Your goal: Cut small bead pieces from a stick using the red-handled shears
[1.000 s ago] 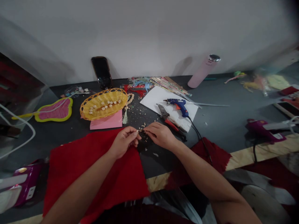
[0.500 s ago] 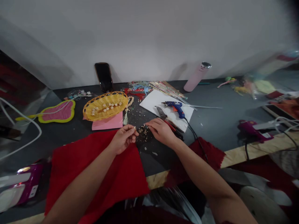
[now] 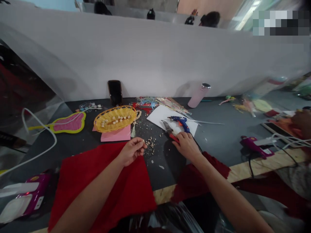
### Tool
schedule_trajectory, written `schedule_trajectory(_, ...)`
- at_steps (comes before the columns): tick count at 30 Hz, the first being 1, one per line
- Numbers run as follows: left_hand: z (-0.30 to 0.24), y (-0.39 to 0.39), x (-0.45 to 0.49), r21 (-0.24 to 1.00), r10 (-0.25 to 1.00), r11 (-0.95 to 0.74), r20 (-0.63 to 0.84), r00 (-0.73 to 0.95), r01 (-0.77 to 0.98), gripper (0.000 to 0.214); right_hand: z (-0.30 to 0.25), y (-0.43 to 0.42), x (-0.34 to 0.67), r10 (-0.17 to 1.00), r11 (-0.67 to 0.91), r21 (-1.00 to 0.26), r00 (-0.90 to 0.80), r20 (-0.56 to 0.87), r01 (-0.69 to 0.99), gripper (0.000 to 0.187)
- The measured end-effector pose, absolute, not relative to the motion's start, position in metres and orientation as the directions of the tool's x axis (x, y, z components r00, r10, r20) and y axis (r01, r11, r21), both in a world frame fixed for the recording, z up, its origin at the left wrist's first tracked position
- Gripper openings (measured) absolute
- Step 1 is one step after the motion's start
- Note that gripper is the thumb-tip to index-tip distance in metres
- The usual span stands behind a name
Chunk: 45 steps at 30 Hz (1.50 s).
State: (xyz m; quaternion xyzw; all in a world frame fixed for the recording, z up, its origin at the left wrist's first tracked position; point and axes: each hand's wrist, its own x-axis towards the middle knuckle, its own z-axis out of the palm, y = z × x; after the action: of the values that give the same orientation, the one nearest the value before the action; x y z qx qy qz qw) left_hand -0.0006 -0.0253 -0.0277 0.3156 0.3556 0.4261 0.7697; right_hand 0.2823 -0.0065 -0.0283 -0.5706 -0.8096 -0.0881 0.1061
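Note:
My left hand (image 3: pixel 133 151) is closed in a pinch over the red cloth, with a small pale bead (image 3: pixel 143 141) at its fingertips. Just right of those fingers lies a loose pile of small beads (image 3: pixel 151 142) on the dark table. My right hand (image 3: pixel 186 146) has its fingers on the red handles of a pair of pliers (image 3: pixel 174 137), whose jaws point away to the left. The pliers lie at the edge of a white board (image 3: pixel 155 115). A blue glue gun (image 3: pixel 181 122) rests on that board, close beyond the hand.
A yellow woven basket (image 3: pixel 107 121) holding several pale pieces sits on a pink pad (image 3: pixel 115 136). Behind stand a phone (image 3: pixel 115 92) and a pink bottle (image 3: pixel 198 97). Red cloth (image 3: pixel 104 184) covers the near left. Purple devices (image 3: pixel 256 145) with cables lie at both sides. Another person's hand (image 3: pixel 302 121) shows far right.
My right hand has left the bead pile and moved right onto the pliers' handles. My left hand keeps its pinch. The view has tilted up, showing people beyond the partition.

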Motion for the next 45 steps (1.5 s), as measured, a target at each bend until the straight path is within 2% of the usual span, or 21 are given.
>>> schedule_trajectory(3, -0.026, -0.027, -0.001, 0.796, 0.882, 0.424, -0.254, 0.397, -0.432, 0.022, -0.033, -0.001, 0.281, 0.886, 0.347, -0.070, -0.303, 0.350, 0.935, 0.014)
schedule_trajectory(6, -0.024, -0.027, -0.001, 0.796, 0.889, 0.408, -0.234, 0.393, -0.448, 0.021, -0.029, 0.002, 0.283, 0.880, 0.337, -0.106, -0.273, 0.388, 0.935, 0.011)
schedule_trajectory(8, -0.023, -0.027, 0.000, 0.789, 0.892, 0.407, -0.234, 0.388, -0.461, 0.022, -0.017, 0.001, 0.282, 0.885, 0.330, -0.205, -0.226, 0.407, 0.921, 0.012)
schedule_trajectory(9, -0.023, -0.026, 0.000, 0.785, 0.892, 0.409, -0.237, 0.384, -0.465, 0.022, -0.008, 0.000, 0.280, 0.896, 0.324, -0.329, -0.177, 0.406, 0.887, 0.014)
schedule_trajectory(11, -0.022, -0.025, 0.001, 0.784, 0.897, 0.407, -0.245, 0.369, -0.469, 0.023, 0.010, -0.002, 0.270, 0.942, 0.277, -0.615, -0.083, 0.324, 0.738, 0.017)
schedule_trajectory(13, -0.021, -0.024, 0.000, 0.790, 0.908, 0.393, -0.253, 0.333, -0.471, 0.024, 0.026, -0.003, 0.256, 0.979, 0.202, -0.817, -0.105, 0.172, 0.540, 0.020)
schedule_trajectory(16, -0.021, -0.020, -0.003, 0.804, 0.938, 0.337, -0.243, 0.246, -0.490, 0.025, 0.033, -0.005, 0.234, 0.972, 0.120, -0.950, -0.228, 0.054, 0.287, 0.017)
schedule_trajectory(19, -0.021, -0.017, -0.007, 0.813, 0.956, 0.292, -0.227, 0.187, -0.504, 0.023, 0.021, -0.005, 0.222, 0.949, 0.036, -0.999, -0.315, 0.023, 0.036, 0.015)
schedule_trajectory(23, -0.020, -0.015, -0.007, 0.830, 0.952, 0.303, -0.241, 0.189, -0.468, 0.019, 0.001, -0.007, 0.225, 0.936, -0.090, -0.979, -0.351, -0.021, -0.183, 0.018)
schedule_trajectory(27, -0.019, -0.014, -0.005, 0.823, 0.945, 0.325, -0.262, 0.196, -0.466, 0.018, -0.005, -0.008, 0.235, 0.905, -0.154, -0.949, -0.426, -0.024, -0.274, 0.017)
schedule_trajectory(30, -0.021, -0.014, -0.005, 0.820, 0.943, 0.329, -0.265, 0.200, -0.467, 0.018, -0.004, -0.008, 0.240, 0.876, -0.097, -0.962, -0.482, 0.040, -0.257, 0.018)
schedule_trajectory(32, -0.024, -0.013, -0.005, 0.822, 0.944, 0.327, -0.266, 0.194, -0.466, 0.019, -0.002, -0.008, 0.242, 0.873, 0.043, -0.993, -0.479, 0.093, -0.114, 0.014)
schedule_trajectory(34, -0.029, -0.012, -0.005, 0.824, 0.946, 0.324, -0.270, 0.180, -0.466, 0.020, 0.001, -0.008, 0.243, 0.869, 0.259, -0.953, -0.468, 0.159, 0.156, 0.022)
schedule_trajectory(36, -0.032, -0.012, -0.005, 0.827, 0.948, 0.318, -0.272, 0.164, -0.463, 0.022, 0.003, -0.008, 0.243, 0.851, 0.447, -0.778, -0.478, 0.217, 0.442, 0.030)
schedule_trajectory(38, -0.034, -0.013, -0.004, 0.834, 0.955, 0.297, -0.256, 0.152, -0.465, 0.022, 0.002, -0.008, 0.241, 0.834, 0.536, -0.573, -0.494, 0.245, 0.620, 0.032)
schedule_trajectory(41, -0.033, -0.014, -0.004, 0.841, 0.964, 0.268, -0.231, 0.136, -0.471, 0.020, -0.003, -0.008, 0.236, 0.815, 0.578, -0.403, -0.529, 0.238, 0.710, 0.031)
schedule_trajectory(45, -0.030, -0.015, -0.004, 0.840, 0.961, 0.275, -0.261, 0.095, -0.468, 0.022, -0.007, -0.010, 0.229, 0.780, 0.623, -0.329, -0.591, 0.204, 0.709, 0.031)
